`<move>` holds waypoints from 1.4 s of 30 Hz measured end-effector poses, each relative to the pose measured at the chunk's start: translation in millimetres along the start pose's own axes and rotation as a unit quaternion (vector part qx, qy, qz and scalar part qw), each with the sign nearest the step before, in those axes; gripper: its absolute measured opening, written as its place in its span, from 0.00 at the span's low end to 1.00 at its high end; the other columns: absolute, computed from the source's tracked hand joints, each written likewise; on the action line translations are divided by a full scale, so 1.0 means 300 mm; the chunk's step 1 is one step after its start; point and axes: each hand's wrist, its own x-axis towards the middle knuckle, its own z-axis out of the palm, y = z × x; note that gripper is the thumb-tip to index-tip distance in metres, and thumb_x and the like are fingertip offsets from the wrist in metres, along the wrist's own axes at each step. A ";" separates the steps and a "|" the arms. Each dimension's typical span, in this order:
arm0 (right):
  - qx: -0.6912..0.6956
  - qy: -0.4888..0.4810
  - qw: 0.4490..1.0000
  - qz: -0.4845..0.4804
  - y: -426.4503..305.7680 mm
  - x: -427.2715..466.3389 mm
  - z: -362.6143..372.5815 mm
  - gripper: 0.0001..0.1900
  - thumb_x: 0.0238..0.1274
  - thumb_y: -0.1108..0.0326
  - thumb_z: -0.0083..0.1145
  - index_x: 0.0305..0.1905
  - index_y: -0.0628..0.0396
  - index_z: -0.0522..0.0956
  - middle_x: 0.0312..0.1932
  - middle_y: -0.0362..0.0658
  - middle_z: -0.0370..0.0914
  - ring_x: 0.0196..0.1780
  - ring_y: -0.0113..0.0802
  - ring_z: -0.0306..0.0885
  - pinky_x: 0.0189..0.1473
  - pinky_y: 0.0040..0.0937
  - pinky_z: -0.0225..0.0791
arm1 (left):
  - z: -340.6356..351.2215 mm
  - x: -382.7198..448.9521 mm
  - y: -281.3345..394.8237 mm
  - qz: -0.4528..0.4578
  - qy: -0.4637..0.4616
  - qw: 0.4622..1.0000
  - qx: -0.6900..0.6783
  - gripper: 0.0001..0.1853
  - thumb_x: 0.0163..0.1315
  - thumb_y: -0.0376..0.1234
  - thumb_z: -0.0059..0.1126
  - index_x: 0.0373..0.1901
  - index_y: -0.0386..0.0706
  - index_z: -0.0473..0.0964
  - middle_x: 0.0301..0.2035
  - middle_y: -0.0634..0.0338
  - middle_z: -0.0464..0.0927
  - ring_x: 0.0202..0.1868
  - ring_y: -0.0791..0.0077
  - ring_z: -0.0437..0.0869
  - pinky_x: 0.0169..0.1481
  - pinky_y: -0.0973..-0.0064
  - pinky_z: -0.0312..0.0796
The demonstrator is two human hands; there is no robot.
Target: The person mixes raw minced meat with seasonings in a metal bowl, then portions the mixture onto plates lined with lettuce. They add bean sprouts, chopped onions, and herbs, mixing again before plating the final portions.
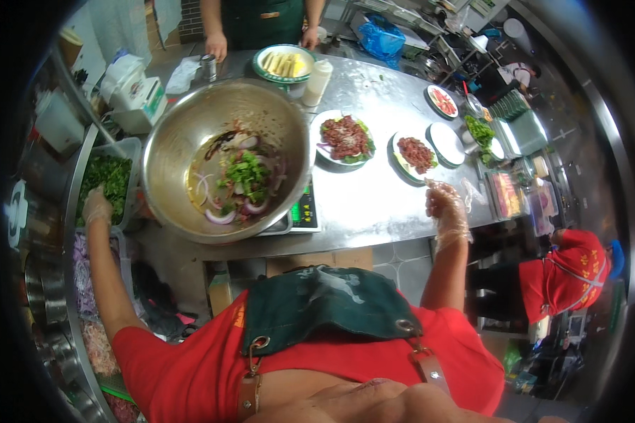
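Note:
My left hand (98, 207), in a clear plastic glove, reaches into a plastic tub of chopped green herbs (106, 180); its fingertips are partly hidden, so its grip is unclear. My right hand (445, 205), also gloved, hovers by the table's near edge, fingers curled, below a plate of raw minced or sliced meat (416, 155). A large steel bowl (161, 132) rests on a digital scale (308, 211) and holds herbs (247, 172), sliced red onion (220, 217) and dark sauce. Right of it lies another plate of meat on greens (345, 138).
Across the table stands a person in a dark apron (262, 24), near a plate of pale yellow strips (283, 64) and a squeeze bottle (317, 83). An empty plate (446, 144) lies at right. Tubs of shredded purple onion (84, 275) line the left. A co-worker in red (566, 275) is at far right.

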 end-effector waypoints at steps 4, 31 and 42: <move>0.060 -0.006 0.998 0.031 0.061 0.092 -0.104 0.08 0.56 0.72 0.60 0.39 0.62 0.76 0.25 0.39 0.74 0.21 0.23 0.67 0.21 0.20 0.62 | -0.009 -0.064 -0.081 0.042 0.167 0.960 -0.221 0.19 0.56 0.22 0.44 0.48 0.37 0.78 0.49 0.44 0.78 0.52 0.48 0.79 0.58 0.60 0.70; 0.043 -0.008 0.997 0.066 0.192 1.035 -1.015 0.08 0.59 0.70 0.62 0.39 0.61 0.78 0.22 0.38 0.72 0.20 0.23 0.68 0.19 0.21 0.60 | 0.183 -0.746 2.654 -0.157 -0.358 0.505 -0.770 0.15 0.61 0.27 0.55 0.49 0.30 0.70 0.38 0.43 0.78 0.35 0.55 0.85 0.33 0.63 0.82; -0.246 -0.008 0.936 -0.250 0.420 2.026 -0.911 0.09 0.58 0.68 0.59 0.41 0.57 0.84 0.38 0.46 0.83 0.40 0.35 0.80 0.46 0.31 0.71 | 0.087 -0.374 2.773 -0.165 -0.274 0.523 -0.790 0.14 0.67 0.31 0.51 0.48 0.29 0.69 0.36 0.47 0.78 0.34 0.60 0.85 0.37 0.67 0.83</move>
